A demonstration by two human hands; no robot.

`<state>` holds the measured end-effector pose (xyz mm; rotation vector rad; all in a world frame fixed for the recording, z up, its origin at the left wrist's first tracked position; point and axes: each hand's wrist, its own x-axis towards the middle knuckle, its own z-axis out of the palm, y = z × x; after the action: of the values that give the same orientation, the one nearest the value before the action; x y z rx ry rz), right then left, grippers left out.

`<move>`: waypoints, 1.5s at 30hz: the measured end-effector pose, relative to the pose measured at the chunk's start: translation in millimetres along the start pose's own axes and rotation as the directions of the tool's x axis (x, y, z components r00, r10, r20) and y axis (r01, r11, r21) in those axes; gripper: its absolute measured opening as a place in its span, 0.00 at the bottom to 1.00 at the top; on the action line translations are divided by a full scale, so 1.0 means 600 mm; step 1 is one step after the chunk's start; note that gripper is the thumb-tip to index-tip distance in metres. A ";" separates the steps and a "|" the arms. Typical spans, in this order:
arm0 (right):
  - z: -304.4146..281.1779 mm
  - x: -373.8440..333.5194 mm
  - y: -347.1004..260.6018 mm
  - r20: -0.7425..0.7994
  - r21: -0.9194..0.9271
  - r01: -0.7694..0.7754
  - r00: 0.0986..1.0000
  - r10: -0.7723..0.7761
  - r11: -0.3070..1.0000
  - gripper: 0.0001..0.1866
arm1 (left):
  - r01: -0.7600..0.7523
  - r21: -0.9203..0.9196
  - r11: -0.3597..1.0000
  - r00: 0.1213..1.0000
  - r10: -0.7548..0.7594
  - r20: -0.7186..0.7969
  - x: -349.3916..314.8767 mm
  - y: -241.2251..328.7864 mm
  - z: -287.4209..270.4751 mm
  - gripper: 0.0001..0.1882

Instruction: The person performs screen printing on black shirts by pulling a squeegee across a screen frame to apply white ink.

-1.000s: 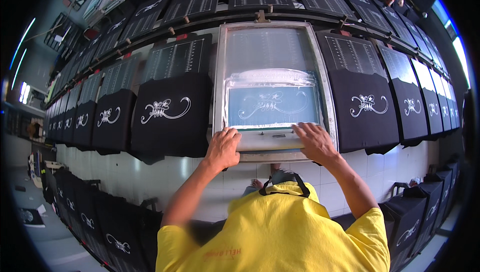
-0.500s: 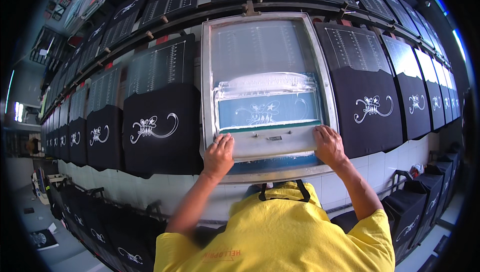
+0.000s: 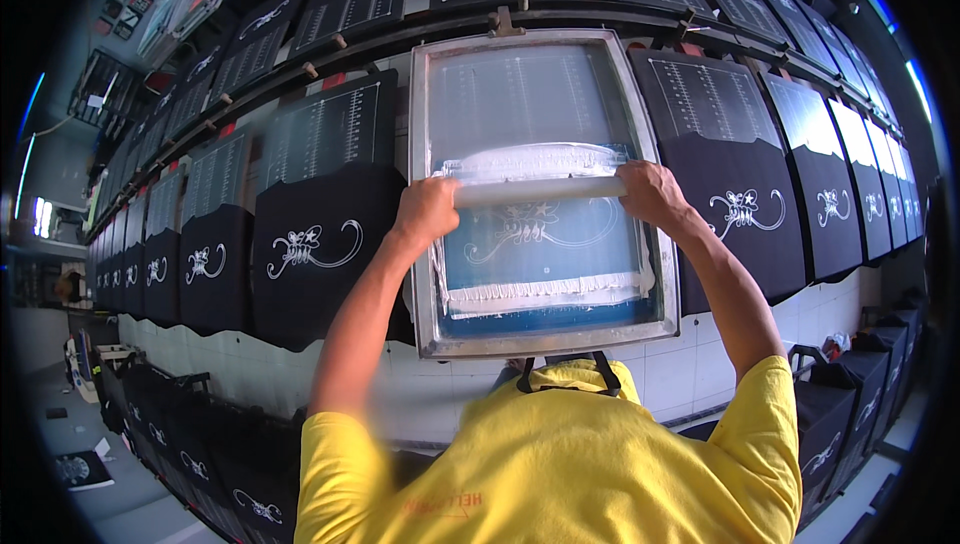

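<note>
A metal-framed printing screen [image 3: 662,234] lies in front of me over a dark pallet. Both my hands grip a long pale squeegee [image 3: 540,192] laid crosswise on the mesh. My left hand [image 3: 428,208] wraps its left end, and my right hand [image 3: 650,191] closes round its right end. Just beyond the squeegee sits a thick band of white ink [image 3: 540,158]. On the near side, the blue stencil area [image 3: 520,256] shows a curling line design, with a ragged strip of white ink [image 3: 545,291] along its near edge.
Dark shirts on pallets with a white printed design, like the left shirt [image 3: 312,254] and the right shirt [image 3: 742,214], flank the screen in a long row. A metal rail [image 3: 450,19] with pegs runs behind. More dark pieces [image 3: 835,399] hang low at the right.
Both hands have moved the squeegee away from me, from the near edge of the design to the far ink band. The squeegee now leans differently, and a white ink strip shows at the near edge.
</note>
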<state>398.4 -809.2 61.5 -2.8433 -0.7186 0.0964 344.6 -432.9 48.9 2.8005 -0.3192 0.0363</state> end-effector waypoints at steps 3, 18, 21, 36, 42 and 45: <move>-0.017 -0.020 -0.020 -0.055 -0.023 0.020 0.998 -0.021 1.000 0.07 | 0.004 0.010 1.000 1.000 -0.004 -0.018 -0.014 0.010 -0.018 0.17; 0.055 -0.324 -0.106 -0.142 0.046 0.138 0.981 -0.131 0.989 0.16 | 0.000 0.023 1.000 0.994 0.002 -0.107 -0.334 0.117 0.056 0.14; 0.061 -0.326 -0.107 -0.141 -0.022 0.123 0.982 -0.125 0.992 0.16 | -0.034 0.088 0.996 0.986 0.047 -0.160 -0.340 0.117 0.070 0.14; 0.060 -0.110 -0.032 -0.103 -0.090 0.112 0.987 -0.121 0.990 0.18 | -0.127 0.102 0.987 0.964 0.147 -0.223 -0.118 0.011 0.063 0.12; 0.020 -0.008 0.000 -0.061 -0.058 0.120 0.990 -0.124 0.991 0.10 | -0.073 0.018 0.997 0.991 0.075 -0.111 -0.024 -0.003 0.018 0.11; -0.010 0.023 -0.001 0.063 -0.036 0.061 0.996 -0.058 0.998 0.09 | -0.058 0.000 0.998 0.998 0.058 -0.021 0.005 0.002 -0.018 0.10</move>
<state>410.9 -803.3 67.4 -2.8631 -0.8255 0.1643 347.6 -431.5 59.8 2.7880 -0.3955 0.0789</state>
